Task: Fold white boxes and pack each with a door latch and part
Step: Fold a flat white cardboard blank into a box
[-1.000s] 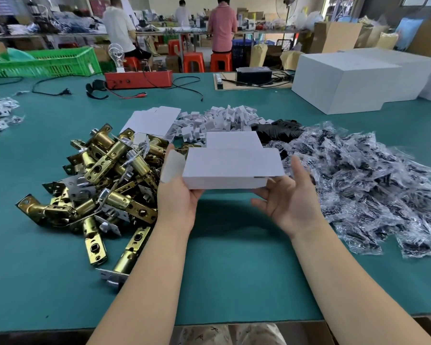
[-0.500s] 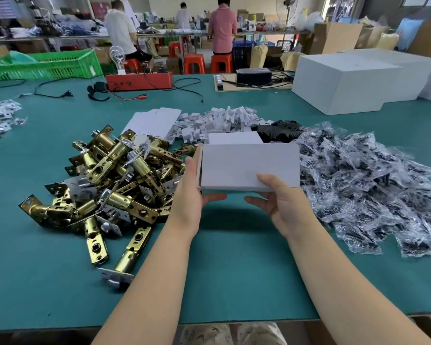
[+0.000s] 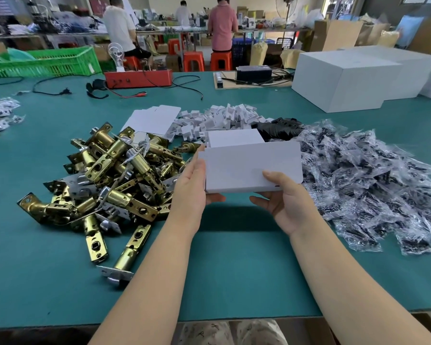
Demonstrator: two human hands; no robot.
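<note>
The white box (image 3: 253, 168) has tipped up since a second ago: its broad face now turns toward the camera, where before we looked at its top and narrow front edge, and the right thumb has come over onto that face. It is held in the air above the bench (image 3: 234, 270), between the two piles. The left hand (image 3: 190, 189) cups the box's left end, fingers lying fairly straight along the edge and thumb underneath. The right hand (image 3: 285, 202) pinches the lower right part, thumb on the face, fingers behind.

This looks like the folding stage, with nothing packed yet. To do it well, I'd say: keep the left end braced, press each flap along its crease, and tuck squarely so the thin card doesn't buckle.

Brass door latches (image 3: 110, 175) sit heaped just left of the left hand; bagged parts (image 3: 371, 180) spread out to the right. Flat box blanks (image 3: 154, 119) and small white pieces (image 3: 224, 118) lie beyond, with a small heap of black pieces (image 3: 279, 127) beside them. The latch heap crowds the left wrist, so a snag is possible when reaching in.
</note>
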